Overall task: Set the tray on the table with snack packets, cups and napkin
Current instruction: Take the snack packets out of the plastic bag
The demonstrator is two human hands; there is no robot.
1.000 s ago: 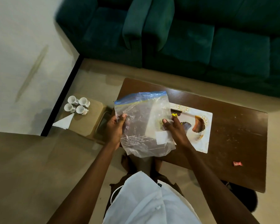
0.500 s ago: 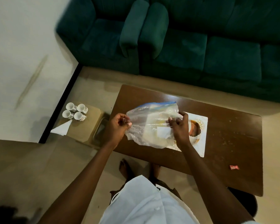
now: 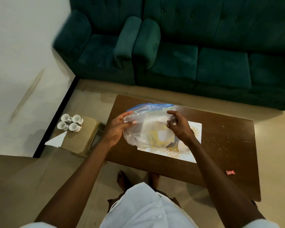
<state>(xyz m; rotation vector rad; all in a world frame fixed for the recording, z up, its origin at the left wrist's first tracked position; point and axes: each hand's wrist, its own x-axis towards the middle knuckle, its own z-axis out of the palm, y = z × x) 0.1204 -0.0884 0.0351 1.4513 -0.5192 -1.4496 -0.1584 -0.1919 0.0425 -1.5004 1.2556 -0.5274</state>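
A clear plastic zip bag (image 3: 148,127) with a blue seal hangs just above the white patterned tray (image 3: 186,155) on the dark wooden table (image 3: 224,145). My left hand (image 3: 118,129) grips the bag's left edge and my right hand (image 3: 179,125) pinches its right side. Yellowish snack packets (image 3: 155,137) show dimly through the plastic over the tray. Several white cups (image 3: 71,123) and a folded white napkin (image 3: 56,139) rest on a low stool (image 3: 84,139) left of the table.
A small red wrapper (image 3: 230,172) lies near the table's front right edge. A dark green sofa (image 3: 187,55) stands behind the table and a white wall (image 3: 20,63) at the left. My bare feet (image 3: 123,180) stand at the table's near edge.
The bag has been lowered from upright to lying crumpled over the tray. My right hand shifted from the bag's lower side to its upper right edge, and my view tilted.
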